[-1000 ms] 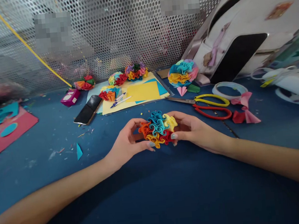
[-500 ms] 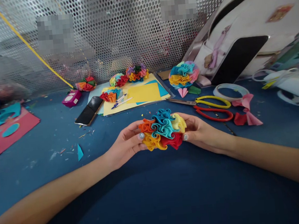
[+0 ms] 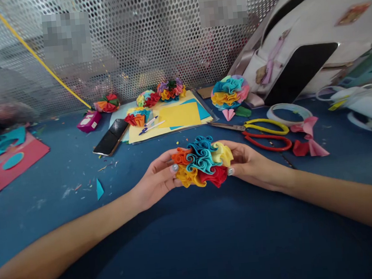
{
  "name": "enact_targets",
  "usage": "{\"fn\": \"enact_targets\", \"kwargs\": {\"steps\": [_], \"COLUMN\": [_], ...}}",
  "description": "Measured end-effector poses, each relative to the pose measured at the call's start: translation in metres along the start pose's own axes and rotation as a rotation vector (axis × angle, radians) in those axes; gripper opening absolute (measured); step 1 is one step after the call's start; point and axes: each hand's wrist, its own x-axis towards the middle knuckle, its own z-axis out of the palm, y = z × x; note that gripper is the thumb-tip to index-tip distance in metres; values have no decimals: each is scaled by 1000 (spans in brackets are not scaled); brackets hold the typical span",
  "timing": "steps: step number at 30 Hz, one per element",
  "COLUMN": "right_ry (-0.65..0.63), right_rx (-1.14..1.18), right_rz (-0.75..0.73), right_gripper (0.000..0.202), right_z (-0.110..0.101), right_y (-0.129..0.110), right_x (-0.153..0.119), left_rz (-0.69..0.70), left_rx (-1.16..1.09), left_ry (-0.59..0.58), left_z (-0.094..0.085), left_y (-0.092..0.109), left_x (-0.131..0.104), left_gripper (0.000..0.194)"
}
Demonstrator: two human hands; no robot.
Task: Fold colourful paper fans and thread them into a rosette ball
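Note:
Between my two hands is a ball of curled paper (image 3: 204,162) in blue, turquoise, orange, yellow, cream and red, held just above the blue table. My left hand (image 3: 158,174) grips its left side, thumb in front and fingers behind. On the opposite side my right hand (image 3: 248,164) closes on it the same way, thumb by the red part. The fingertips behind the ball are hidden. Just beyond my right hand lie scissors (image 3: 267,134) with one yellow and one red handle.
Behind the ball, coloured paper sheets (image 3: 180,116) carry pens and several smaller paper balls. A phone (image 3: 110,137) lies to their left. Another paper ball (image 3: 229,93), a tape roll (image 3: 289,113) and a backpack (image 3: 313,33) with a dark phone stand at the right. Perforated metal (image 3: 151,38) closes off the back.
The ball has turned very slightly in my hands. Both hands keep their hold, and the things on the table lie as before, with a small shift of the view.

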Motion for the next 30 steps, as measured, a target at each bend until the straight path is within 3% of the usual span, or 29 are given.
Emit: {"fn": "enact_targets", "kwargs": {"steps": [8, 17, 21, 24, 25, 28, 30], "right_ry": [-11, 39, 36, 17, 9, 3, 4], "right_rx": [16, -243, -277, -330, -347, -362, -352], "right_rz": [-19, -80, -106, -101, -97, -94, -91], "right_gripper": [49, 52, 45, 44, 44, 43, 43], "right_z": [1, 4, 7, 10, 11, 13, 14], "right_y": [1, 0, -1, -3, -3, -4, -4], "right_x": [1, -1, 0, -1, -1, -2, -2], "left_rz": [22, 257, 228, 237, 306, 621, 650], "left_rx": [58, 516, 746, 1040, 1171, 1639, 1894], "left_ry": [2, -25, -81, -204, -207, 0, 148], "left_z": [0, -5, -2, -3, -6, -28, -51], "left_y": [0, 6, 10, 28, 39, 81, 111], "left_x": [0, 6, 2, 5, 8, 23, 37], "left_gripper": [36, 40, 49, 66, 61, 53, 47]}}
